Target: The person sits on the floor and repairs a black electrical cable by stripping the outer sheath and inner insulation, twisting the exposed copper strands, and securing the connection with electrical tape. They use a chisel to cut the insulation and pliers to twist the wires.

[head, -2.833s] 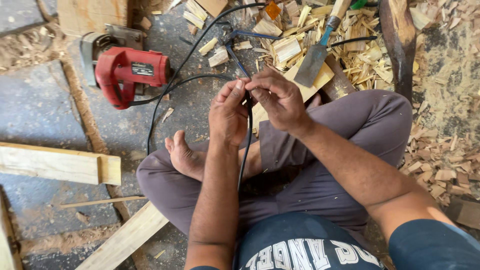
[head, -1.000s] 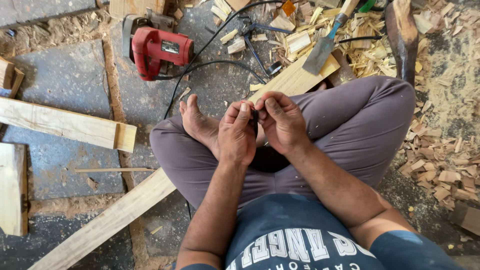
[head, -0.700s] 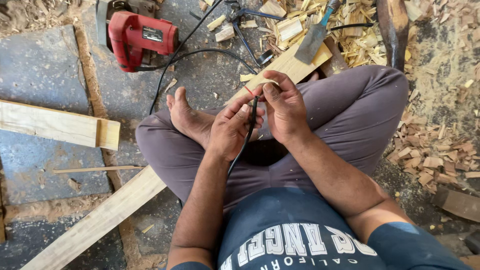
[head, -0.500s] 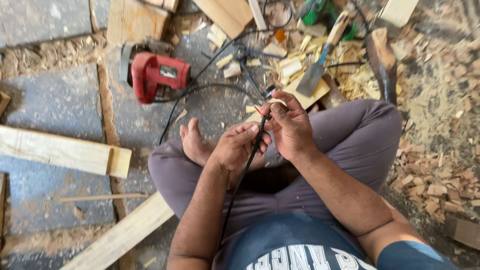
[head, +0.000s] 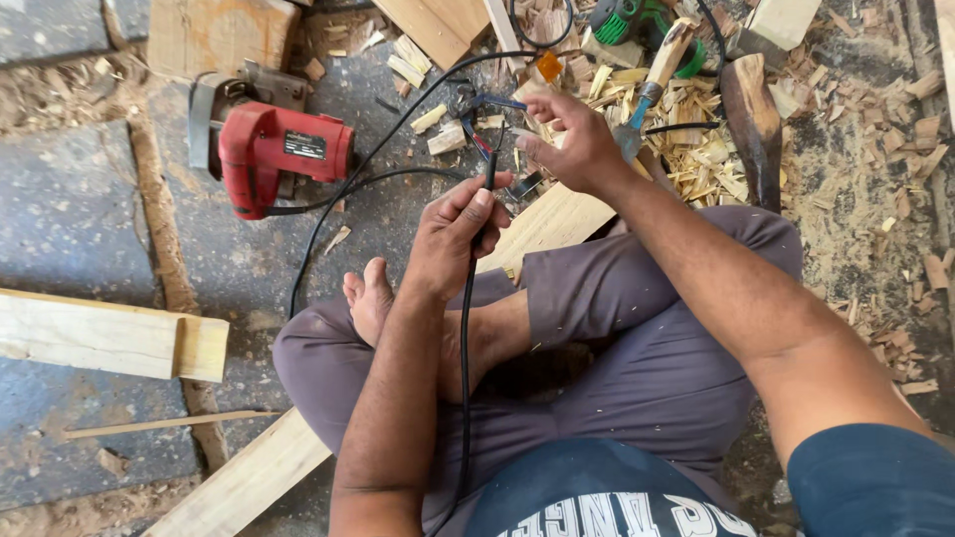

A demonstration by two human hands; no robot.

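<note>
Head view looks down on you sitting cross-legged on the floor (head: 90, 199), with your left hand (head: 453, 234) closed on a black cable (head: 465, 328); its fingers (head: 477, 204) pinch the cable just below the free end, which pokes up past them toward your right hand (head: 572, 149). The cable's long axis runs nearly straight up and down the picture, from that pinch down across your ankle and into your lap, so the left hand has it and the right hand is merely near the tip, up and to the right of it. Your right hand's fingers are loosely spread and hold nothing that can be made out; it hovers over the wood chips (head: 696, 159), close to a pair of blue-handled pliers (head: 487, 124) lying beyond the cable end. Left of the cable and well apart from it, a red power saw (head: 274, 154) rests on the floor, its own black cord curving toward your foot. A chisel (head: 652, 85) with a wooden handle lies just right of the right hand, and a green tool (head: 637, 20) sits above it. Planks (head: 109, 338) lie far left of the cable on grey stone slabs dusted with shavings.
</note>
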